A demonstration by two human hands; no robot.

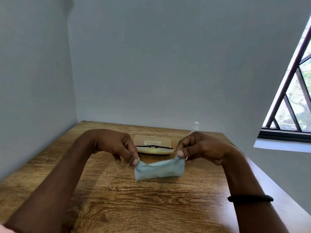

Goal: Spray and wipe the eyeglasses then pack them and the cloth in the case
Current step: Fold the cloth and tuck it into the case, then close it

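At the frame's centre the left hand (117, 147) and right hand (200, 148) pinched the pale blue cloth (158, 170) by its top corners over the bench (117, 199) – soft, light, likely floppy, best held there – just below the eyeglasses (154, 146) lying across the case (152, 140).

Table (151, 207): wood-grain top, warm brown with dark streaks, set into a corner, far and left edges against the walls
Back wall (168, 64): plain, pale grey-blue
Left wall (33, 81): same finish, meets the back wall in a vertical corner
Window (301, 91): at the right, bright daylight through the glass
Bars (287, 78): dark metal, slanted and crossing before the panes
Sill (282, 146): white, below the dark lower frame
Foliage (306, 111): green, blurred, outside the glass
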